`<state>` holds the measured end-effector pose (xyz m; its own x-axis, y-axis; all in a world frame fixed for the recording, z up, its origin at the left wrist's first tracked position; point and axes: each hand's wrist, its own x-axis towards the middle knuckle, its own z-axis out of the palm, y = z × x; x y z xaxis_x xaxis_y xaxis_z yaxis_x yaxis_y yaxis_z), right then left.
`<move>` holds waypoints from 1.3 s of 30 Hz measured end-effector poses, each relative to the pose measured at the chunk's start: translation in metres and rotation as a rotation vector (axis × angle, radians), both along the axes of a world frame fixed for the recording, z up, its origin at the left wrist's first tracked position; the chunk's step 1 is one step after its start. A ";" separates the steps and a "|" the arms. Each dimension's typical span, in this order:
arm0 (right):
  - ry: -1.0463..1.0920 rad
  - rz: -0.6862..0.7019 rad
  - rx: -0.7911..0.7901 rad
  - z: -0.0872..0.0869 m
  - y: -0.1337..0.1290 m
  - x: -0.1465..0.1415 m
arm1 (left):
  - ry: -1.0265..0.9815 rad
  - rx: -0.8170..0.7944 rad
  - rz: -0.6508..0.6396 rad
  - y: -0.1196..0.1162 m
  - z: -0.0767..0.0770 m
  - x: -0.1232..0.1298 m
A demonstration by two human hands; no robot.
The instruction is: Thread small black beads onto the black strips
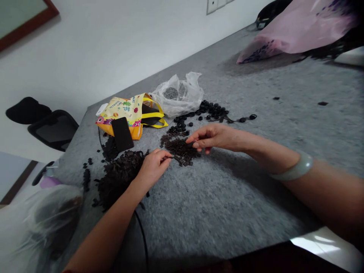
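Observation:
My left hand (155, 165) is closed in a pinch on a thin black strip (176, 157), whose end sticks out to the right of the fingertips. My right hand (214, 137), with a pale bangle on its wrist, hovers at the right side of a pile of small dark brown pieces (182, 148). Its thumb and forefinger come together; anything between them is too small to make out. Left of my left hand lies a big heap of black strips (121, 176), partly behind my forearm. Several black round pieces (213, 110) are scattered beyond the small pieces.
A phone (122, 134) leans against a yellow patterned bag (127, 110). Beside that bag is a clear plastic bag (182, 93) with grey contents. A pink bag (298, 34) lies at the back right of the grey felt-like table (199, 220). A black cable (142, 231) crosses the near edge.

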<state>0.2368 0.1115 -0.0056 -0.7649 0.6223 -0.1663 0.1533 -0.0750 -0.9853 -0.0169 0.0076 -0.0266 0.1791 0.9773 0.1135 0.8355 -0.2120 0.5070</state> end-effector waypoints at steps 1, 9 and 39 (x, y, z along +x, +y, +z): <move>0.002 0.004 -0.024 0.000 -0.001 -0.001 | -0.005 -0.003 0.006 0.000 0.001 0.000; 0.150 -0.012 -0.326 -0.005 -0.008 -0.010 | -0.031 -0.045 0.022 -0.003 0.005 -0.001; 0.267 -0.043 -0.353 -0.005 -0.033 -0.034 | -0.751 -0.160 0.190 -0.015 0.030 0.014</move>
<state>0.2032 0.0788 -0.0105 -0.7848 0.5948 -0.1741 -0.1138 -0.4145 -0.9029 -0.0028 -0.0075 0.0032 -0.0614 0.9981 -0.0072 0.2721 0.0237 0.9620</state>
